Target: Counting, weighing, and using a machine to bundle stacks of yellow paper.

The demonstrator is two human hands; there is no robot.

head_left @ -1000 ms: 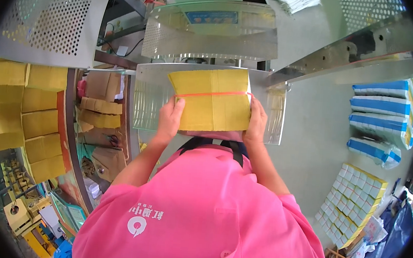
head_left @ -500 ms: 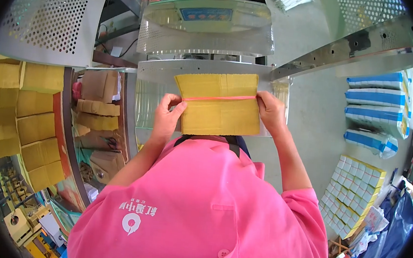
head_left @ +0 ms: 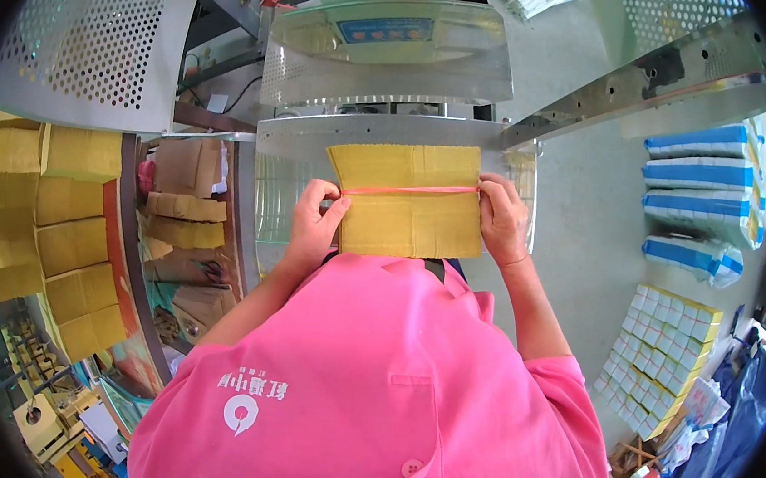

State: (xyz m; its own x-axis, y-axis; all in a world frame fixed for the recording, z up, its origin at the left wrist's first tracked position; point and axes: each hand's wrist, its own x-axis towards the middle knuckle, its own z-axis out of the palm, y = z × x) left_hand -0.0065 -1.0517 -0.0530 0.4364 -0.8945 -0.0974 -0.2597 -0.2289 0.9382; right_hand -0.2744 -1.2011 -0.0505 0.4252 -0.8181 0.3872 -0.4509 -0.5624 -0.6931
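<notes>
A flat piece or bundle of yellow-brown cardboard (head_left: 409, 228) lies in front of my body, over the near part of the metal worktop (head_left: 306, 128). A pink rubber band (head_left: 412, 190) stretches across its upper middle from side to side. My left hand (head_left: 317, 222) is closed at the left edge, thumb and fingers pinching at the band's end. At the right edge my right hand (head_left: 502, 218) is closed in the same way, with its fingertips by the other end of the band. The cardboard's underside is hidden, so its thickness cannot be told.
A clear, curved cover (head_left: 390, 53) stands beyond the worktop, with a metal beam (head_left: 633, 92) at its right. Folded yellow cardboard (head_left: 73, 244) fills a table at left. Blue-and-white wrapped packs (head_left: 695, 207) and banded small white boxes (head_left: 660, 354) lie on the right.
The cardboard and both hands sit slightly lower in the picture, as does much of the scene at left. My right fingers have curled a little more at the edge. The band stays across the cardboard.
</notes>
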